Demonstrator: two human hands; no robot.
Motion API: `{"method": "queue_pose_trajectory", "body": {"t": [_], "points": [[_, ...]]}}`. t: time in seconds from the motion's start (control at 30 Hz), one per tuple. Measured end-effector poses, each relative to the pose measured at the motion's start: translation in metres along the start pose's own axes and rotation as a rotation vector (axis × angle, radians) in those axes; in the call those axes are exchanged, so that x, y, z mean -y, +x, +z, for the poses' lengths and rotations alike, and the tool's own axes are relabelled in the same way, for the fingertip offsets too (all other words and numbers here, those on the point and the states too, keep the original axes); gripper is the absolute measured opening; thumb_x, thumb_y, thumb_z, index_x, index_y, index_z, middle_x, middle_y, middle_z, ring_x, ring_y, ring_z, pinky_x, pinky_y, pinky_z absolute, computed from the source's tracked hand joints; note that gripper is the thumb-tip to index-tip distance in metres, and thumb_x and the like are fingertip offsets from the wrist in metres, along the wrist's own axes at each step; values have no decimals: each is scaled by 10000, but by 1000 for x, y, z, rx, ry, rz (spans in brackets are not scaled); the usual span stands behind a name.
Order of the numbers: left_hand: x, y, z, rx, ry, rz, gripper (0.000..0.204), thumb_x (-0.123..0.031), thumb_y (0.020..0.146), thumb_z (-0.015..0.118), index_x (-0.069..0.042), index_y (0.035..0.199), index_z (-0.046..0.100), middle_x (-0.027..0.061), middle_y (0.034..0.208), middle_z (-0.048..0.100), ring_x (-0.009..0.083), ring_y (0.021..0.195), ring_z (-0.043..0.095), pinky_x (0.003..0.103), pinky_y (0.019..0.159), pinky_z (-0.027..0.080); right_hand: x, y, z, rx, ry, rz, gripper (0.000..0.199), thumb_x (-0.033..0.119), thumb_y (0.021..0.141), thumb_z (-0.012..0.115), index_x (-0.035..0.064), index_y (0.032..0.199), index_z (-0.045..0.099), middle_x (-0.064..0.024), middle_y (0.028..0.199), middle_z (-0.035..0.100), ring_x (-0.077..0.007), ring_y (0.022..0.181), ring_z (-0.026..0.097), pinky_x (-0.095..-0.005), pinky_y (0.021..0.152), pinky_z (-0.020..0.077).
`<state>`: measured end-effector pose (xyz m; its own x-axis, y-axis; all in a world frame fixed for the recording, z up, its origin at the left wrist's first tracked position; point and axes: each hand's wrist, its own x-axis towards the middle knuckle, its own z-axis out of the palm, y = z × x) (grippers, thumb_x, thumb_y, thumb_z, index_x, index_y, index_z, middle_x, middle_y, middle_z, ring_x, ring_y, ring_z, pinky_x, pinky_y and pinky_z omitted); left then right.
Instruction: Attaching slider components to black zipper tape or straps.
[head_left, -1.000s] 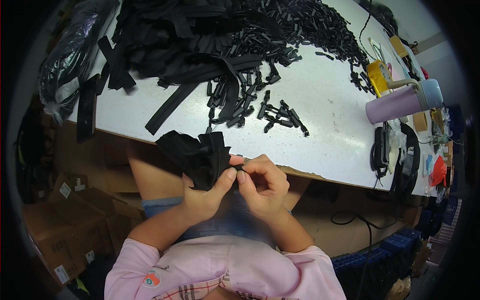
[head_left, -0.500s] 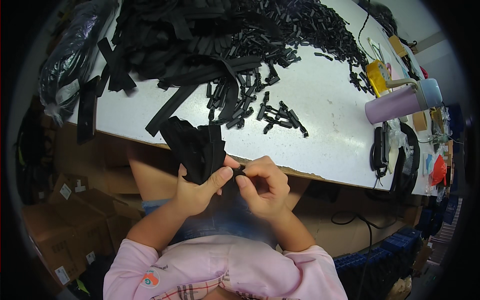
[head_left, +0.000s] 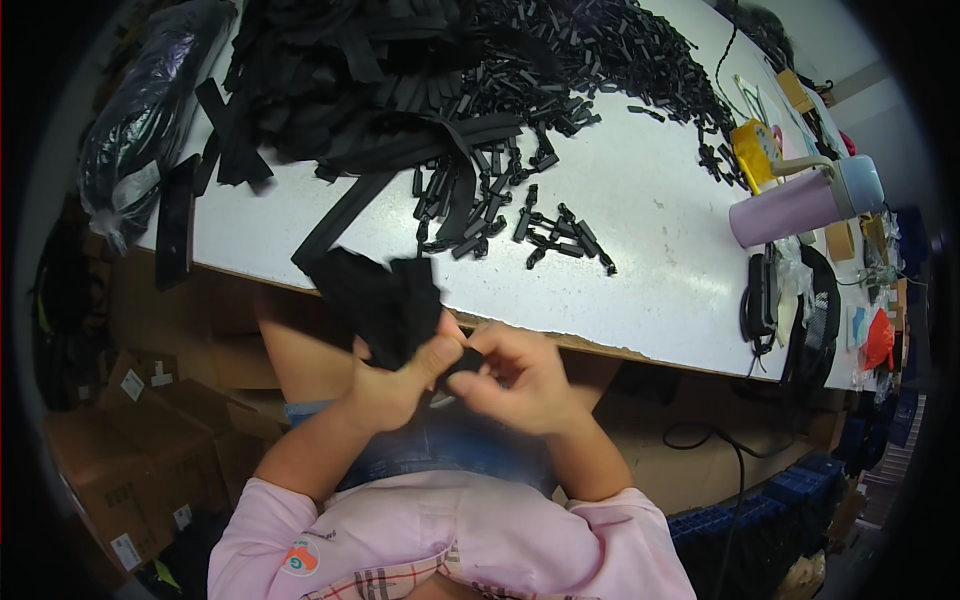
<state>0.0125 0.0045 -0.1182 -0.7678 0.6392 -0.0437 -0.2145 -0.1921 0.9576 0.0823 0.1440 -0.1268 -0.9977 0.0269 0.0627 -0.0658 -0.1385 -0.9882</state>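
Note:
My left hand (head_left: 395, 388) is closed around a folded bundle of black zipper tape (head_left: 375, 305), held over my lap just off the table's front edge. Close against it, my right hand (head_left: 522, 385) pinches a dark end of the tape between thumb and fingers. The fingertips of both hands nearly meet there. Motion blurs the right fingers, and any zipper slider between them is too small to make out. Beyond the hands, several loose black zipper sliders with pulls (head_left: 565, 235) lie on the white table (head_left: 640, 290). Long black zipper tapes (head_left: 340, 90) are heaped at the far left.
A large heap of sliders (head_left: 600, 50) spreads across the back. On the right lie a lilac bottle (head_left: 785, 208), a yellow tape roll (head_left: 755, 152) and a black pouch (head_left: 762, 300). A plastic-wrapped bundle (head_left: 150, 110) is at left, with cardboard boxes (head_left: 140, 460) below.
My right hand has shifted slightly left and down, closer to the left hand, and more dark tape shows between them. The bundle has tilted and dropped a little.

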Motion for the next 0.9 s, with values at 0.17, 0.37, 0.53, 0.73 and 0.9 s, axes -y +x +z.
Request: {"method": "queue_pose_trajectory", "body": {"t": [0.17, 0.37, 0.53, 0.73, 0.9], "points": [[-7, 10, -2, -100, -58, -70, 136, -146, 786, 591, -26, 835, 553, -8, 615, 506, 35, 459, 419, 164, 409, 335, 10, -1, 6, -86, -515, -91, 203, 68, 654, 651, 9, 822, 553, -48, 654, 498, -114, 465, 447, -227, 409, 366], [-3, 3, -2, 93, -88, -218, 207, -147, 750, 632, -27, 899, 555, 0, 619, 515, 38, 462, 431, 166, 383, 314, 22, 17, 0, -308, -654, -518, 320, 13, 658, 640, -16, 965, 555, -91, 755, 512, -149, 574, 510, -213, 456, 404], [7, 4, -6, 42, -225, -169, 249, -119, 715, 662, -18, 904, 534, 36, 705, 526, 72, 525, 480, 187, 438, 388, 17, 2, 1, -179, 10, -155, 99, 0, 769, 560, -33, 860, 544, -48, 735, 519, -64, 571, 500, -179, 503, 404], [10, 1, 4, -46, -180, 3, 159, -71, 756, 612, -15, 883, 536, 32, 734, 533, 85, 570, 505, 199, 497, 420, 15, 2, 9, -208, 85, -53, 59, 9, 802, 516, -35, 834, 539, -54, 704, 566, -66, 617, 537, -174, 547, 441], [10, -3, 3, -56, 560, 330, 90, -57, 734, 622, -37, 811, 579, 40, 706, 534, 130, 587, 523, 210, 533, 419, 2, -1, 8, -258, -25, -107, 58, 30, 792, 538, -24, 812, 546, -47, 679, 573, -57, 561, 526, -177, 492, 436]]}}
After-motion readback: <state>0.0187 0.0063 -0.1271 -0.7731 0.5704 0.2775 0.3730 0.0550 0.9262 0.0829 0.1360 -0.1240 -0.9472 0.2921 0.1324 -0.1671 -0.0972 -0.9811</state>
